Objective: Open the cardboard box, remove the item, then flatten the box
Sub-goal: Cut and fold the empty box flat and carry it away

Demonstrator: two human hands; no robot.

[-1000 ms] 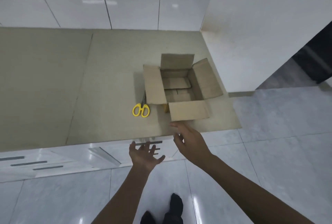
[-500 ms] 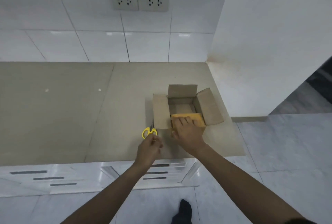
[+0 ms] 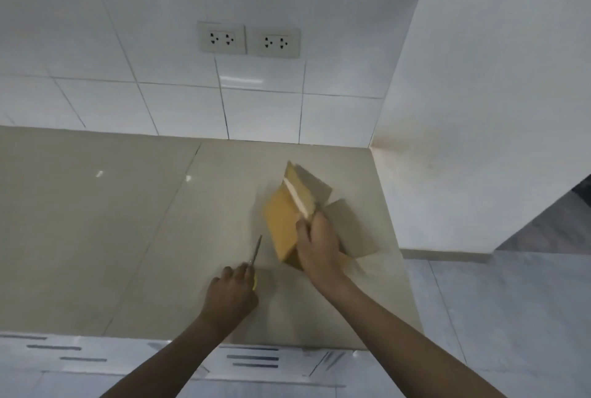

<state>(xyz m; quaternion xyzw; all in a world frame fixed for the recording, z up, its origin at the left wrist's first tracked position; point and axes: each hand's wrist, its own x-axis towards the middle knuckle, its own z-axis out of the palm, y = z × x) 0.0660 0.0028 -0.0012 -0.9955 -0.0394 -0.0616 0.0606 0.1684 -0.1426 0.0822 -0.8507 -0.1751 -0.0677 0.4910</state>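
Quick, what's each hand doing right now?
Left hand: closed on the yellow-handled scissors.
Right hand: gripping the tipped cardboard box.

— What sort of place is this?
— It looks like a home kitchen, or a utility corner of one. A beige stone-look countertop runs along a wall of glossy white tiles.
— Anything else pointing that way?
— Two double wall sockets sit just above counter height, white cabinet fronts with slotted handles run below the counter edge, and the floor is pale grey marble-look tile.
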